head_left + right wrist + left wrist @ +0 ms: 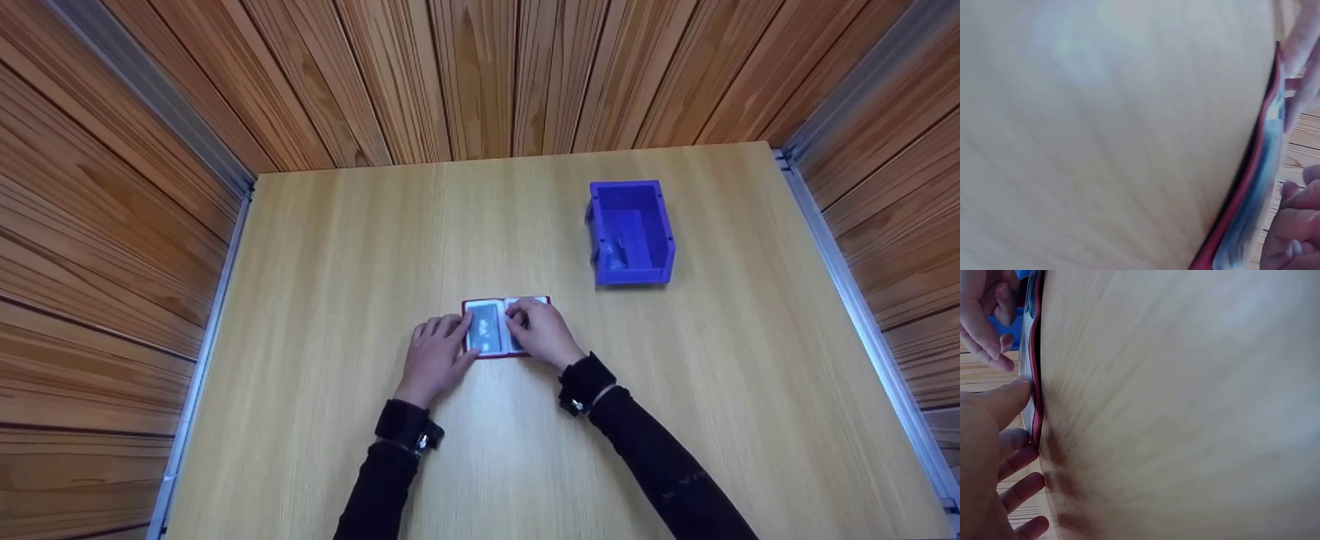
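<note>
A small red-covered card album (484,330) lies spread open on the table, with clear pockets on both pages and a bluish-grey left page. My left hand (436,356) rests at its left side, fingers spread, index finger along the left edge and thumb (1013,396) on the page near the lower edge. Over the right page, my right hand (546,330) has its fingers curled, with thumb and index finger close together near the middle fold. Part of that page is hidden under it; I cannot tell whether these fingertips pinch anything.
A blue-purple plastic bin (632,274) stands farther back to the right on the light wooden table (315,300). Wood-panelled walls (480,75) and metal rails (214,330) border the table at the back and sides.
</note>
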Available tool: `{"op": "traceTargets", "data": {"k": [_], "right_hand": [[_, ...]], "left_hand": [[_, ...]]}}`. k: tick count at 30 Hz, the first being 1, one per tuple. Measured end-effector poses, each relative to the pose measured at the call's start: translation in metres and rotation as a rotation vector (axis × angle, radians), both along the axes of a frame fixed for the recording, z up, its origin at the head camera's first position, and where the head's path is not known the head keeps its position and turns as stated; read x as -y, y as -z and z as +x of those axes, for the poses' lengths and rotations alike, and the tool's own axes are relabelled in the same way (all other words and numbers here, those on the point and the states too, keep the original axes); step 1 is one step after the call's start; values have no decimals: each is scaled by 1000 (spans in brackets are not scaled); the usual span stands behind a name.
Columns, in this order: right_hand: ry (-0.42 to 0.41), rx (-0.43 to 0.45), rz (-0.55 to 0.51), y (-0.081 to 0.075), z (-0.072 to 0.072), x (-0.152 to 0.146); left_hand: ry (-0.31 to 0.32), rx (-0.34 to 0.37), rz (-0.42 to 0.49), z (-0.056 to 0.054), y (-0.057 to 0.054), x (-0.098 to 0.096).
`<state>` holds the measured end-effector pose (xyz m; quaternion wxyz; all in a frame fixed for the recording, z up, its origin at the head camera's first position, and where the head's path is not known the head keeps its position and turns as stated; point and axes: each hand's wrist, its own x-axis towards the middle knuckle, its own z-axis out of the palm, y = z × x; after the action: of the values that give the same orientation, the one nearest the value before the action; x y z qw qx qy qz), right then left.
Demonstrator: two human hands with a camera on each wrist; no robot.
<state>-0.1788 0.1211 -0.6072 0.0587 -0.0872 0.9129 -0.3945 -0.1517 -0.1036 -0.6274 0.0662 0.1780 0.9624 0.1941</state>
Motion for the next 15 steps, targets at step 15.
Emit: {"op": "traceTargets", "data": {"k": [15], "right_hand": [[119, 90, -3, -6, -1, -1]], "left_hand": [[-7, 7, -20, 1, -1, -1]]}}
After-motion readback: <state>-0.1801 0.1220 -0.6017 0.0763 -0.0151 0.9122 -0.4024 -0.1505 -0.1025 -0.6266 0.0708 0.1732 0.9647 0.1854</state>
